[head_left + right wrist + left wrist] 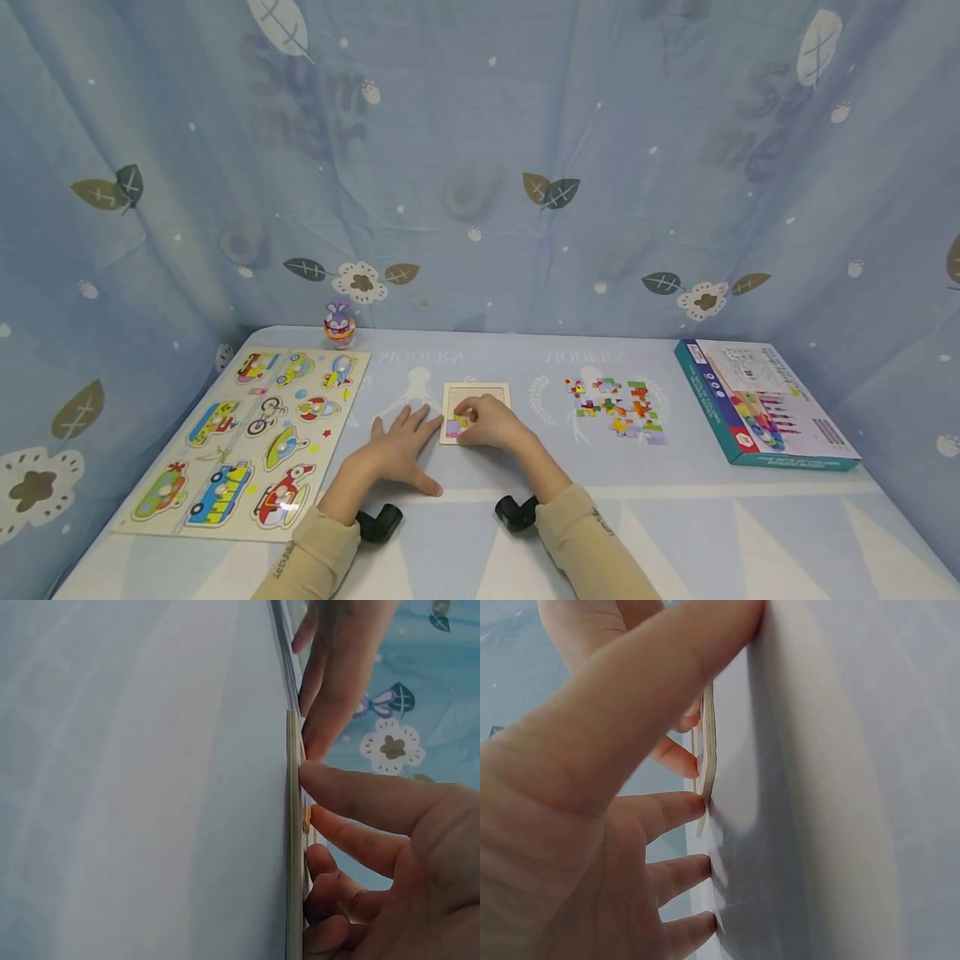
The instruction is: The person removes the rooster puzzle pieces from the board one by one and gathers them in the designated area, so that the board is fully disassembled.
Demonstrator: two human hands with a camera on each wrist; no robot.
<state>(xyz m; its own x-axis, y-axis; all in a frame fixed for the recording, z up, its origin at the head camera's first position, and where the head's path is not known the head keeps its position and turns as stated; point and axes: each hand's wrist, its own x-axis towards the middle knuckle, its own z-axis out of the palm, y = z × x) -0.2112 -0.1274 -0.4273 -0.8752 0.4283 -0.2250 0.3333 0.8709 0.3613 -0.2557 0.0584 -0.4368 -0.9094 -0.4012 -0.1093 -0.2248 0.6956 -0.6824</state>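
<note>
A small wooden puzzle tray [474, 388] lies flat on the table, with a few purple and yellow pieces [453, 428] in its lower left corner. Over the tray is my right hand [491, 423], thumb and forefinger close together at those pieces. In the right wrist view they pinch a yellow-orange puzzle piece [307, 818] low against the tray, mostly hidden by the fingers. My left hand [401, 450] rests on the table with fingers spread, its forefinger at the tray's left edge. Loose colourful puzzle pieces [611, 406] lie grouped right of the tray.
A large peg puzzle board [247, 442] with vehicle shapes covers the table's left side. Behind it stands a purple rabbit figure [340, 325]. At the right lies a boxed toy set [772, 404]. A blue patterned curtain [480, 167] surrounds the table.
</note>
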